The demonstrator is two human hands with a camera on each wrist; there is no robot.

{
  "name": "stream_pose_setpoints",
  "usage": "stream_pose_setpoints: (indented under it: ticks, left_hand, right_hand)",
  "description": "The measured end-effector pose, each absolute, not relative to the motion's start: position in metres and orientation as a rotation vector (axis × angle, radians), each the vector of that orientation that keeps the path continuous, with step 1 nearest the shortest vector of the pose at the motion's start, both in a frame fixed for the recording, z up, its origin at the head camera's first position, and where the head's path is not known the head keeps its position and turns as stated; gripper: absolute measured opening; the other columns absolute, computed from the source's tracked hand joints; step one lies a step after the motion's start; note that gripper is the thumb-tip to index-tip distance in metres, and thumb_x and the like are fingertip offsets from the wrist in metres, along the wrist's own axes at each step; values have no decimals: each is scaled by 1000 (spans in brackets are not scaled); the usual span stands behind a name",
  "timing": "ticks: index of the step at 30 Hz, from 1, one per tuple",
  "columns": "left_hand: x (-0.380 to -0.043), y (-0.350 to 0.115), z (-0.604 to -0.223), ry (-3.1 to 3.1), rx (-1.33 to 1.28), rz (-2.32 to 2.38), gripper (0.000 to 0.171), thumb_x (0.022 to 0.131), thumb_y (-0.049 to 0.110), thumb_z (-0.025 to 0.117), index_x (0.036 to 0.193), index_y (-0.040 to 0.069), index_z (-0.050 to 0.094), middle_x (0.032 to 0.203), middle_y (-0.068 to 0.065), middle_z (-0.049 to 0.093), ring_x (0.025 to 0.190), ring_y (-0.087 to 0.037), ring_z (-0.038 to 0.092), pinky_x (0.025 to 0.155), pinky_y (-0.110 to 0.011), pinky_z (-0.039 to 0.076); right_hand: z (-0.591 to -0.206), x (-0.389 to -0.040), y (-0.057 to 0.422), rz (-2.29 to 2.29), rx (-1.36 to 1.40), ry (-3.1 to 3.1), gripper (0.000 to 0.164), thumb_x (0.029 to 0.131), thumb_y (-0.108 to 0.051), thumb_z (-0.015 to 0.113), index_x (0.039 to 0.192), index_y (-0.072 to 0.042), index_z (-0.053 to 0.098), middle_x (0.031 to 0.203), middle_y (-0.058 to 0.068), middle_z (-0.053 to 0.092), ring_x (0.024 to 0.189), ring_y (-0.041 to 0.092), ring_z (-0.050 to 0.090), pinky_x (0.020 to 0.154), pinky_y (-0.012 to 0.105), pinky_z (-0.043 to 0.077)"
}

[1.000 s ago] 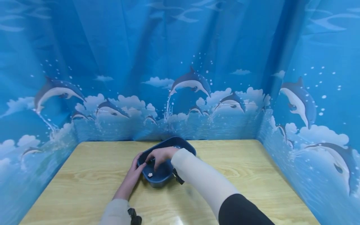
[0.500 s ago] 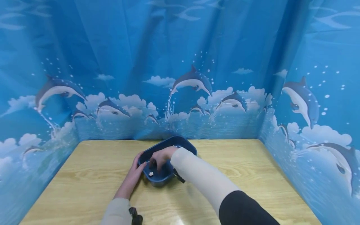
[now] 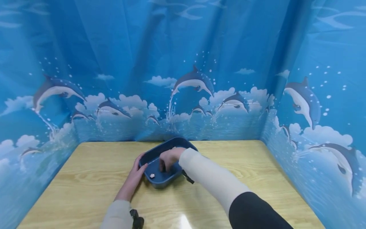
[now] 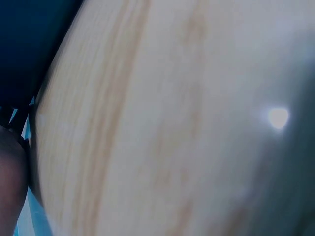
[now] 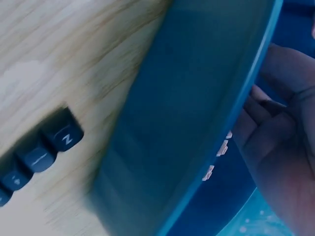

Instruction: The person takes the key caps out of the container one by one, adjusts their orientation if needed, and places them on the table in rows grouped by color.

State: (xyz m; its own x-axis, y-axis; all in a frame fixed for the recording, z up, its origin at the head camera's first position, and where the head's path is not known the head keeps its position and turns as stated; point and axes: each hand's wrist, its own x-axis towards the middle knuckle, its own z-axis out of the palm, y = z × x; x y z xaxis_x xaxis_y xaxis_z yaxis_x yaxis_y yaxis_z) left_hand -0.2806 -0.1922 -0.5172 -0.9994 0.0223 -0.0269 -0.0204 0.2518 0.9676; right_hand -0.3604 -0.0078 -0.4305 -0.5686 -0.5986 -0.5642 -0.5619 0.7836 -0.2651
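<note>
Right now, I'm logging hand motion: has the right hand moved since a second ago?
Yes. In the head view, judged against the table, the right hand has shifted rightward within the bin, away from the left hand.

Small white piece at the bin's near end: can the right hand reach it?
Likely yes: the right hand is inside the bin, with nothing visible between it and the white piece.
</note>
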Motion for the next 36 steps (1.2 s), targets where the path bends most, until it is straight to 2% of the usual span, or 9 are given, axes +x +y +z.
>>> stream_pose_setpoints:
  ticks: [3, 6, 9, 12, 17, 22, 28, 31, 36]
  left_hand:
    - [-281, -192, -519, 2474, 5, 1906, 58, 102, 20, 49, 154, 13, 23, 159, -21, 16, 144, -41, 14, 115, -55, 11]
    - [-280, -192, -518, 2482, -6, 1906, 58, 102, 20, 49, 154, 14, 24, 159, -21, 17, 144, -41, 14, 115, -55, 11]
    - [-279, -191, -517, 2485, -12, 1894, 58, 102, 21, 49, 154, 15, 24, 159, -21, 17, 144, -42, 15, 115, -56, 12]
    - [-279, -192, -516, 2484, -12, 1891, 58, 102, 22, 49, 153, 16, 24, 158, -22, 18, 143, -42, 15, 115, -57, 12]
    - [-279, -193, -516, 2494, 1, 1885, 58, 102, 21, 49, 153, 14, 24, 159, -21, 17, 144, -41, 14, 115, -55, 11]
    - [-279, -191, -516, 2481, -2, 1883, 58, 102, 21, 48, 154, 14, 22, 159, -21, 16, 144, -41, 14, 116, -55, 10]
    - [-278, -191, -515, 2458, -17, 1867, 59, 103, 25, 47, 155, 16, 20, 160, -20, 12, 145, -41, 9, 115, -56, 7]
    - [-278, -191, -513, 2450, -32, 1860, 60, 103, 26, 46, 155, 18, 19, 161, -19, 11, 145, -41, 8, 115, -57, 7]
    - [-277, -191, -512, 2445, -25, 1860, 60, 103, 26, 46, 156, 18, 18, 161, -19, 10, 145, -41, 7, 115, -57, 7]
  right_hand:
    - [-425, -361, -1, -119, -897, 2297, 25, 84, -2, 72, 95, -25, 72, 102, -13, 62, 93, 7, 57, 86, 30, 47]
    - [-420, -364, 7, -146, -942, 2268, 25, 85, 4, 70, 93, -19, 72, 107, -11, 61, 90, 7, 56, 72, 25, 47]
    - [-416, -367, 18, -164, -974, 2259, 23, 86, 5, 68, 93, -17, 72, 106, -11, 61, 87, 7, 55, 65, 25, 45]
    - [-412, -367, 27, -215, -972, 2248, 21, 85, 5, 68, 90, -16, 70, 93, -8, 62, 80, 10, 55, 63, 25, 46]
    - [-405, -364, 42, -341, -988, 2191, 18, 84, 5, 71, 86, -13, 68, 86, -2, 65, 77, 12, 59, 66, 25, 51]
    - [-396, -360, 59, -475, -938, 2184, 16, 84, 5, 70, 91, -10, 69, 88, -2, 68, 81, 12, 63, 69, 27, 54]
    - [-388, -347, 78, -689, -853, 2100, 21, 89, 7, 62, 109, 4, 67, 94, 7, 71, 83, 20, 69, 80, 39, 57]
    - [-388, -341, 88, -794, -846, 2049, 23, 90, 10, 60, 113, 9, 65, 96, 10, 72, 85, 23, 70, 84, 46, 55]
    - [-395, -330, 106, -899, -817, 2028, 25, 89, 12, 58, 112, 7, 66, 98, 13, 72, 89, 27, 70, 87, 48, 53]
